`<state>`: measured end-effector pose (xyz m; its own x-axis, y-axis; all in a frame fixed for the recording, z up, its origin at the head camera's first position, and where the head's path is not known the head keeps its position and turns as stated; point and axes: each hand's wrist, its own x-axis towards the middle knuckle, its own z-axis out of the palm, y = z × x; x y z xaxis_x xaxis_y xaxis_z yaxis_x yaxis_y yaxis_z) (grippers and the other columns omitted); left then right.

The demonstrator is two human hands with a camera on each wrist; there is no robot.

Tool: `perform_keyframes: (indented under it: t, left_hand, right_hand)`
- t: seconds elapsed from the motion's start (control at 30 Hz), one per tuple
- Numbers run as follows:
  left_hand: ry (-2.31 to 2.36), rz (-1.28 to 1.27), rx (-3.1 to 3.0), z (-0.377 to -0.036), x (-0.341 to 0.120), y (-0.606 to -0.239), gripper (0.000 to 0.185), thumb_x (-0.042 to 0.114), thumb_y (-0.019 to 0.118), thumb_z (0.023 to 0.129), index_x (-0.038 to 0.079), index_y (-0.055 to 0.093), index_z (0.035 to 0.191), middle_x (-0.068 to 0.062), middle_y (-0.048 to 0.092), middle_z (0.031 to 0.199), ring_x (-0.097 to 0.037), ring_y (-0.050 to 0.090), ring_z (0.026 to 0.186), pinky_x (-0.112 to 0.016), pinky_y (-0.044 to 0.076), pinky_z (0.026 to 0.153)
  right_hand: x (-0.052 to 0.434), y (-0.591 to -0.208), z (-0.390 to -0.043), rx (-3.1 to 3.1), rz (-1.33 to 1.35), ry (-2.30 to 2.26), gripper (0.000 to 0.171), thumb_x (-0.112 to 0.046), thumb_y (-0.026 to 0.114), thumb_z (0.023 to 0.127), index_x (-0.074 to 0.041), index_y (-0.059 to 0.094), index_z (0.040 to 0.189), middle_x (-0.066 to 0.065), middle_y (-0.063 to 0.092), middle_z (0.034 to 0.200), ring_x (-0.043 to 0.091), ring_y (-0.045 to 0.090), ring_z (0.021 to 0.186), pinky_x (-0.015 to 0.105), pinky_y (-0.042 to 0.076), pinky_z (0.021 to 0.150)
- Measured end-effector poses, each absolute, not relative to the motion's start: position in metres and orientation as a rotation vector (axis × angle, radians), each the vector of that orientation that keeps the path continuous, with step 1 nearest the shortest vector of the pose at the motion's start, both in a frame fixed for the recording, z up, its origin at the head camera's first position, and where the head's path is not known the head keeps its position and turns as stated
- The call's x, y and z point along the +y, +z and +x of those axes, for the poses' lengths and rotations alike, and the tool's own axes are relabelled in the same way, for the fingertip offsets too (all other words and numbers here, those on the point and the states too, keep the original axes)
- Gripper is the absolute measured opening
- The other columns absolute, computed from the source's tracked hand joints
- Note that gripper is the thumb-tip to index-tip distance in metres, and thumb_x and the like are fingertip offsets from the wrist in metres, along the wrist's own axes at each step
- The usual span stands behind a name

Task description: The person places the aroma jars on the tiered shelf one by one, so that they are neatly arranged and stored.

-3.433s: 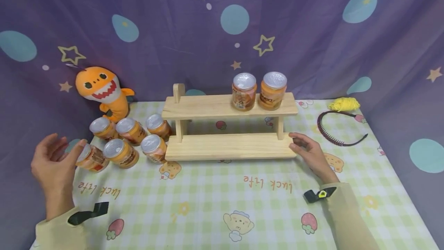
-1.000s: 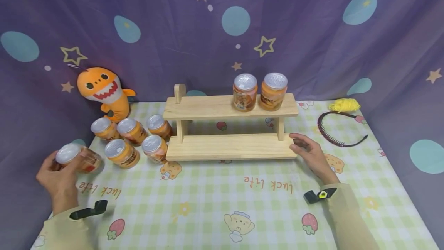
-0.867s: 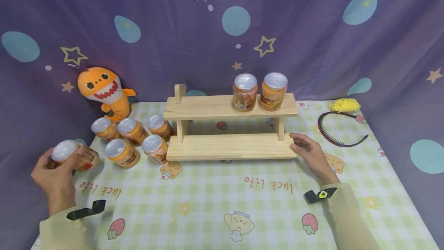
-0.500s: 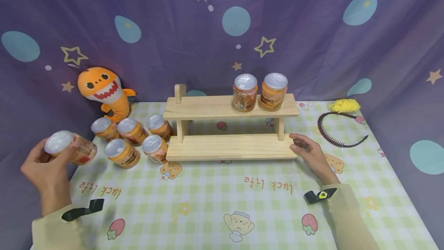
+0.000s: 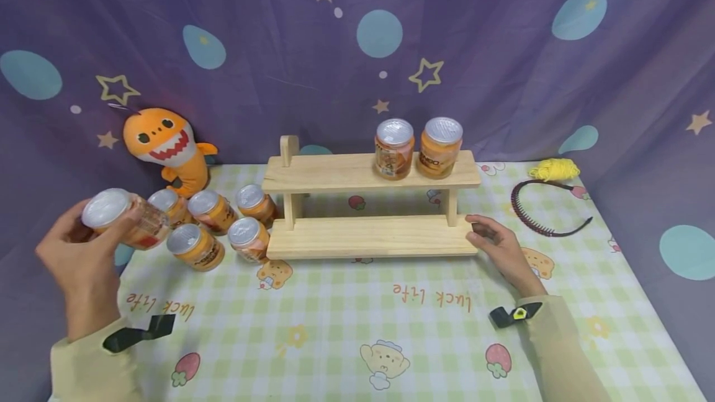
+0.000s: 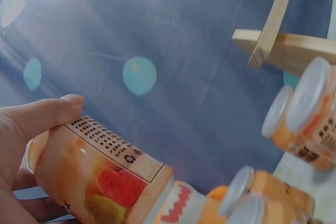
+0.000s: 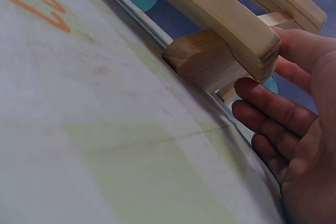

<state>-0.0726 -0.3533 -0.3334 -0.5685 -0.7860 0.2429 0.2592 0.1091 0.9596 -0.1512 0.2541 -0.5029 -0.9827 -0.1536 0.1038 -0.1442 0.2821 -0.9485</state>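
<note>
My left hand (image 5: pixel 80 259) holds a jar of orange fruit (image 5: pixel 148 222) with a silver lid, raised above the table and tilted. In the left wrist view, the thumb lies along the side of the jar (image 6: pixel 100 174). Several similar jars (image 5: pixel 201 250) stand together on the tablecloth, left of a two-tier wooden shelf (image 5: pixel 335 234). Two more jars (image 5: pixel 393 154) sit on the right part of its upper board. At the lower board's right end, my right hand (image 5: pixel 503 253) grips the edge between thumb and fingers. The right wrist view shows the board's end (image 7: pixel 265 51) against those fingers.
An orange shark plush (image 5: pixel 173 147) leans behind the jars at back left. Off to the right lie a dark toothed headband (image 5: pixel 525 216) and yellow yarn (image 5: pixel 555 169). A patterned purple curtain (image 5: pixel 268 48) hangs behind the checked tablecloth (image 5: pixel 335 327).
My left hand took hold of the front-left jar, drew it left, then lifted it off the table and moved it slightly back to the right. My right hand stayed at the shelf's end.
</note>
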Motion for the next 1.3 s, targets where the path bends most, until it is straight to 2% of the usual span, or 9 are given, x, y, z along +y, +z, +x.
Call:
perform_keyframes:
  t: [0.27,0.47,0.73,1.13,1.3]
  left_hand:
    - [-1.67,0.4,-1.568,-0.08,-0.332,-0.318,0.052,-0.013,0.088,0.061,-0.003,0.074,0.11,-0.002,0.074,0.097,-0.013,0.063,0.079,-0.013,0.053,0.066]
    - [-1.703,0.297,-1.59,-0.094,-0.312,-0.309,0.051,-0.016,0.086,0.061,-0.005,0.074,0.109,-0.004,0.073,0.095,-0.014,0.063,0.077,-0.014,0.054,0.066]
    - [-1.679,0.211,-1.722,-0.114,-0.281,-0.3,0.05,-0.009,0.088,0.065,0.0,0.075,0.112,0.0,0.074,0.098,-0.012,0.065,0.081,-0.014,0.054,0.073]
    - [-1.658,0.114,-1.958,-0.145,-0.224,-0.294,0.048,0.001,0.09,0.066,0.006,0.074,0.111,0.007,0.072,0.095,-0.008,0.066,0.083,-0.015,0.053,0.075]
    - [-1.62,0.029,-2.053,-0.156,-0.201,-0.295,0.045,0.007,0.089,0.07,0.008,0.074,0.113,0.012,0.071,0.094,-0.007,0.065,0.085,-0.017,0.051,0.076]
  right_hand:
    - [0.255,-0.504,-0.152,2.504,-0.312,-1.866,0.041,-0.016,0.063,0.099,0.001,0.056,0.136,-0.027,0.06,0.117,-0.009,0.058,0.106,0.007,0.044,0.091]
    - [0.255,-0.505,-0.152,2.502,-0.317,-1.872,0.041,-0.015,0.063,0.099,0.002,0.056,0.136,-0.027,0.06,0.117,-0.009,0.058,0.106,0.007,0.045,0.091]
    - [0.255,-0.504,-0.152,2.509,-0.303,-1.861,0.042,-0.017,0.063,0.099,0.001,0.056,0.136,-0.028,0.059,0.118,-0.009,0.057,0.106,0.007,0.043,0.092]
    - [0.256,-0.504,-0.153,2.484,-0.336,-1.894,0.041,-0.014,0.063,0.099,0.002,0.056,0.136,-0.026,0.06,0.119,-0.008,0.058,0.106,0.008,0.044,0.092]
    - [0.256,-0.504,-0.152,2.5,-0.325,-1.875,0.04,-0.015,0.063,0.099,0.0,0.057,0.136,-0.027,0.06,0.117,-0.008,0.058,0.105,0.008,0.044,0.09]
